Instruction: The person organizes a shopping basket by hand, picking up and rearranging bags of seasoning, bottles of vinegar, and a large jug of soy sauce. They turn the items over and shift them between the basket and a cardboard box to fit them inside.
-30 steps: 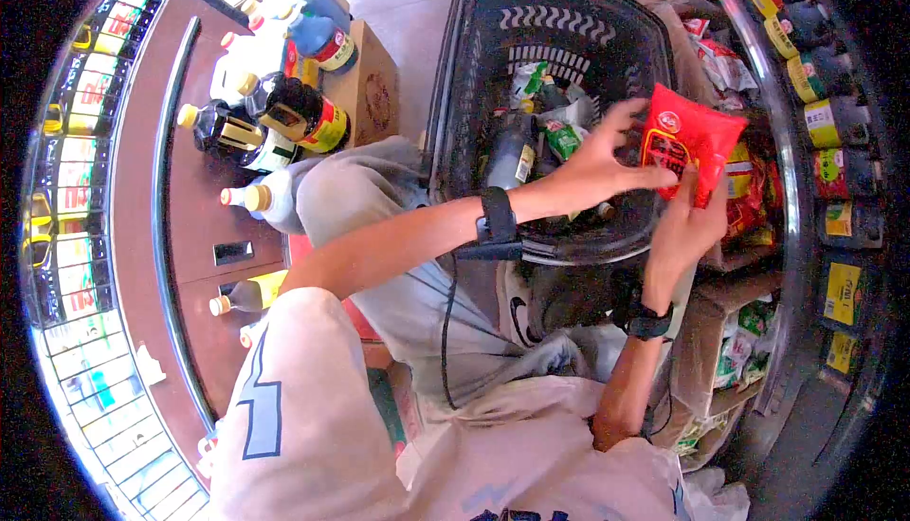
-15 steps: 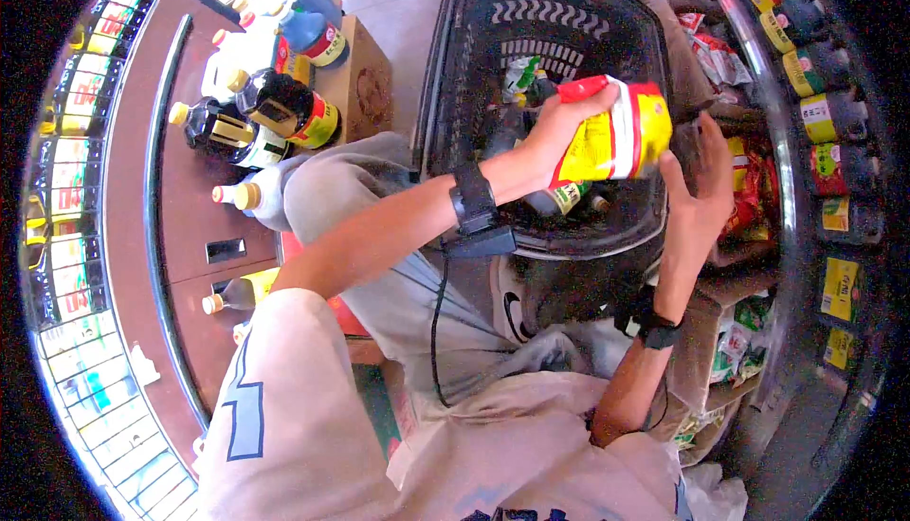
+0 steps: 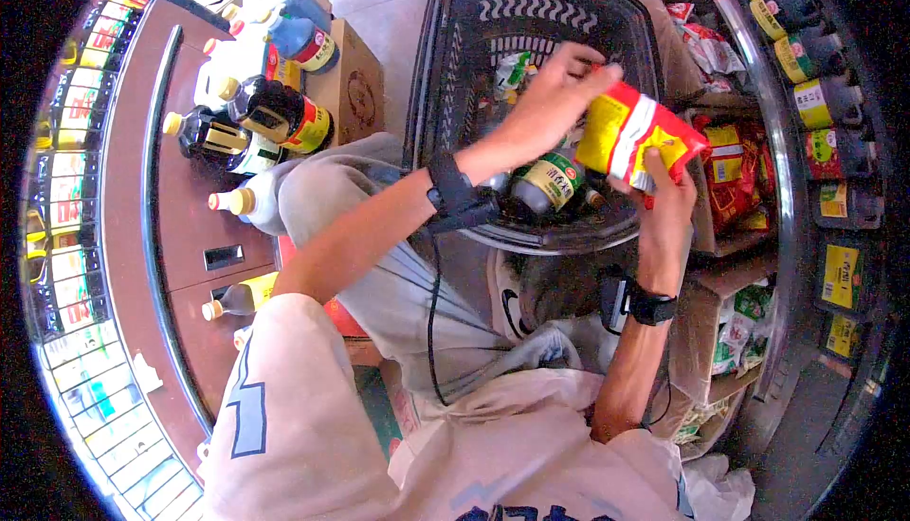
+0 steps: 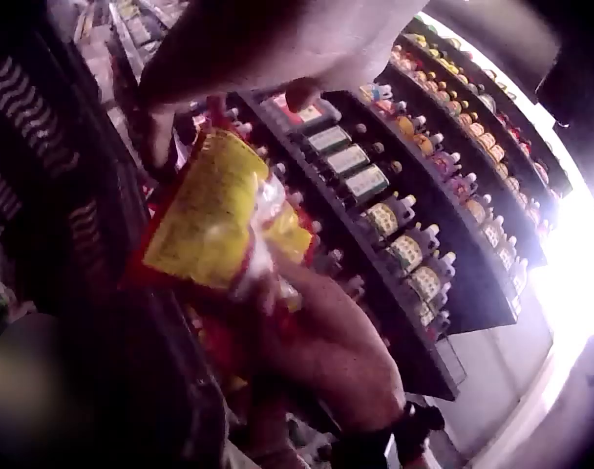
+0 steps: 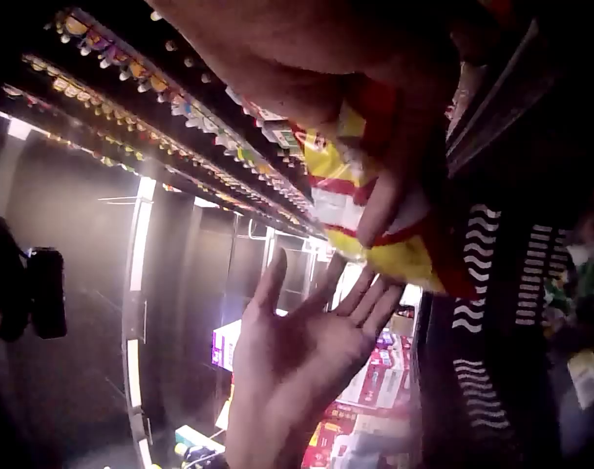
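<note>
A small red-and-yellow plastic bag (image 3: 633, 132) with a white band is held over the near right part of a black shopping basket (image 3: 417, 94). My right hand (image 3: 664, 208) grips its lower right end, thumb lying across the yellow face. At the opposite corner, my left hand (image 3: 545, 104) has its fingertips right at the bag's edge. The right wrist view shows that left hand (image 5: 307, 352) palm up with fingers spread. A dark bottle with a cream-and-green label (image 3: 556, 182) lies in the basket below, beside a green-and-white packet (image 3: 513, 71).
Large sauce bottles (image 3: 284, 113) stand at left near a cardboard box (image 3: 353, 85). On the right, an open carton holds red bags (image 3: 744, 175), and a lower carton (image 3: 697, 341) has green packets. Shelves of dark bottles (image 3: 825, 104) run along the right edge.
The bag has turned from its red face to its yellow one. It passed from my right hand to my left, then back to my right, and my left hand has let go.
</note>
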{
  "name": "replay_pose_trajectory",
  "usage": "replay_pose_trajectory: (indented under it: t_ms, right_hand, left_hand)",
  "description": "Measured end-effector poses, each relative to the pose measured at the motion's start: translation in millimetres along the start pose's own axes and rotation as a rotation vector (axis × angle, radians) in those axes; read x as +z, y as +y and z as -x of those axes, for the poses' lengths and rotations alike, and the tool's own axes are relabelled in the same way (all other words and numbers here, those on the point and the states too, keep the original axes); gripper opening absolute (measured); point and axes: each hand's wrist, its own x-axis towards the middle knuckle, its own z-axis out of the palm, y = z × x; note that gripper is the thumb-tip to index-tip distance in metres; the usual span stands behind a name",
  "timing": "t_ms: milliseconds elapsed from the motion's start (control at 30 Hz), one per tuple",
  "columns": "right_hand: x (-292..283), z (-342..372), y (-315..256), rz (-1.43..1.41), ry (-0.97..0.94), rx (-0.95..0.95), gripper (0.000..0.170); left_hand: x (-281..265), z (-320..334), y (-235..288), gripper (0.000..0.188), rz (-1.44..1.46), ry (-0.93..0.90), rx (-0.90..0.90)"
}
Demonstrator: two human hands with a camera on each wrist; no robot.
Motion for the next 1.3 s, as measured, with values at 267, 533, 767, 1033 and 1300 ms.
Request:
replay_pose_trajectory:
  t_ms: [267, 533, 767, 1033, 1300]
  right_hand:
    - [29.9, 19.5, -2.5, 0.307, 0.19, -0.373, 0.031]
    - [63.0, 39.9, -10.5, 0.635, -0.308, -0.611, 0.046]
    - [16.8, 8.5, -19.4, -0.005, -0.107, -0.178, 0.028]
    - [-65.3, -11.0, -24.4, -0.11, 0.041, -0.13, 0.025]
    - [-99.7, -22.6, -22.5, -0.071, 0.141, -0.148, 0.021]
  left_hand:
    - [22.6, 13.6, -8.2, 0.093, 0.452, -0.301, -0.054]
    - [-0.9, 2.3, -39.6, 0.028, 0.703, 0.214, -0.166]
    - [-42.1, -64.7, -65.6, 0.026, 0.597, 0.09, -0.235]
    - [-118.9, -103.5, -141.5, 0.029, 0.202, 0.26, -0.371]
    - [-177.8, -101.8, -279.0, 0.039, -0.249, -0.302, -0.196]
